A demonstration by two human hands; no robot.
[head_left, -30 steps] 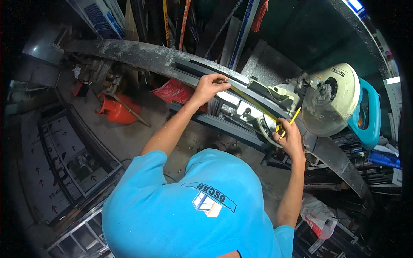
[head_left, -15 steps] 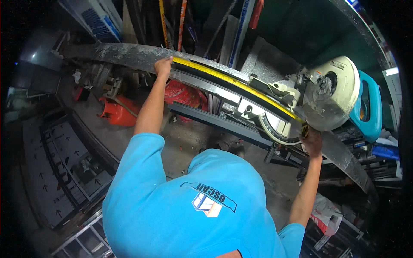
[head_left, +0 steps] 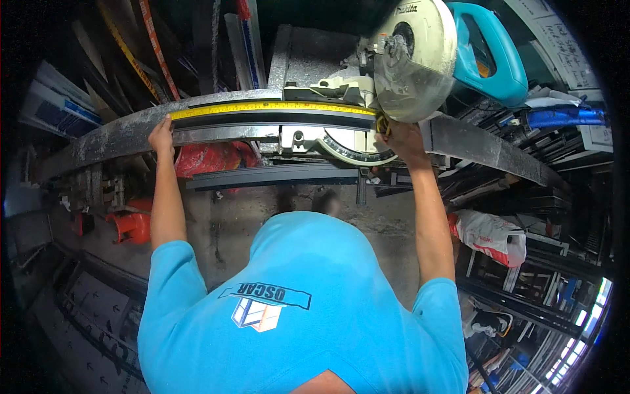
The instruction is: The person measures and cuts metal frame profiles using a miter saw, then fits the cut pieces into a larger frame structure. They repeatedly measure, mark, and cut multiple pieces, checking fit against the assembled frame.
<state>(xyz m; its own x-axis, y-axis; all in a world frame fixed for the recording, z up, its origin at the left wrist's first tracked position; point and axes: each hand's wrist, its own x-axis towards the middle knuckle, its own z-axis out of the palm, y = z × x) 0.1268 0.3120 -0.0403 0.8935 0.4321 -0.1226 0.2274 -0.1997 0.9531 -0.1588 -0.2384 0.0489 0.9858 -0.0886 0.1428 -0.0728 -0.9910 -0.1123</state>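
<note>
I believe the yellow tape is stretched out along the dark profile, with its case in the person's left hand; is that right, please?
Not quite: the head view shows the case in the right hand; the left hand is at the other end. The yellow tape is indeed stretched along the dark profile.

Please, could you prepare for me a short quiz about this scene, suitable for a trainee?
1. True or false: The yellow tape measure is fully rolled up inside its case.

2. Choose one: What colour is the handle of the mitre saw?
A) Red
B) Teal
C) Black

3. Fill the gap: Of the person's two hands, the ____ one is nearer to the mitre saw.

Key:
1. False; its blade stretches between the left hand and the right hand.
2. B
3. right
</note>
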